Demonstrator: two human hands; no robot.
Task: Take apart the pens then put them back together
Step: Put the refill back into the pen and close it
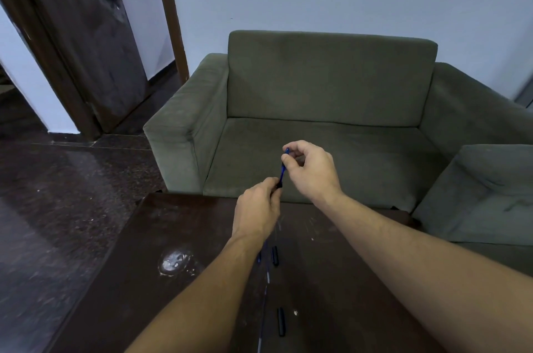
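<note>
Pen [283, 169] is up over the surface's [173, 309] far edge. My right hand [313, 169] pinches the barrel and my left hand [256, 209] pinches the dark lower tip, at opposite ends, probably to twist or pull. Loose parts [275, 256] lie on the surface beneath my arms, with free air above.

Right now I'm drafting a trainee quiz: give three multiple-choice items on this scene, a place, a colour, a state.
1. Where do the black caps lie? A table B sofa C floor
2. The held pen's colour? A red B blue C green
3. Which hands hold it? A both B right only C neither
1 A: they rest on the dark table. 2 B: its barrel is blue. 3 A: left hand pinches its lower end, right hand its upper.
</note>
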